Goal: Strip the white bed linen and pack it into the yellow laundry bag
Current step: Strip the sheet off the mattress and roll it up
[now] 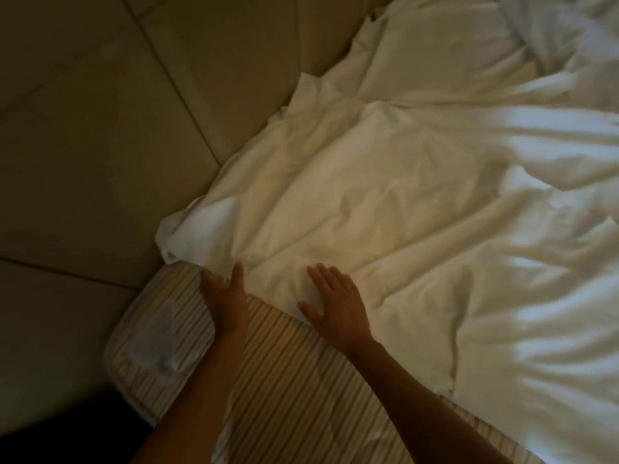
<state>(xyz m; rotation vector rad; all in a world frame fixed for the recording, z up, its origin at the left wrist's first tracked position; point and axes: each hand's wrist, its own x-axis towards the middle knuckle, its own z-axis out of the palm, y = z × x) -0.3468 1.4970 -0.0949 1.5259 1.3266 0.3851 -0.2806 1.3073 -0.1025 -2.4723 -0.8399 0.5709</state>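
Crumpled white bed linen [385,195] covers most of the bed, its edge pulled back from the corner so the striped mattress [284,380] shows. My left hand [224,293] reaches to the sheet's edge near the corner, fingers straight and touching the cloth. My right hand [335,303] lies flat on the sheet's edge with fingers spread. The yellow laundry bag is out of view.
A padded beige headboard [100,128] with stitched seams rises along the left and top. The mattress corner [150,349] sits at lower left, with dark floor [50,430] beyond it. More rumpled white linen [552,45] piles at upper right.
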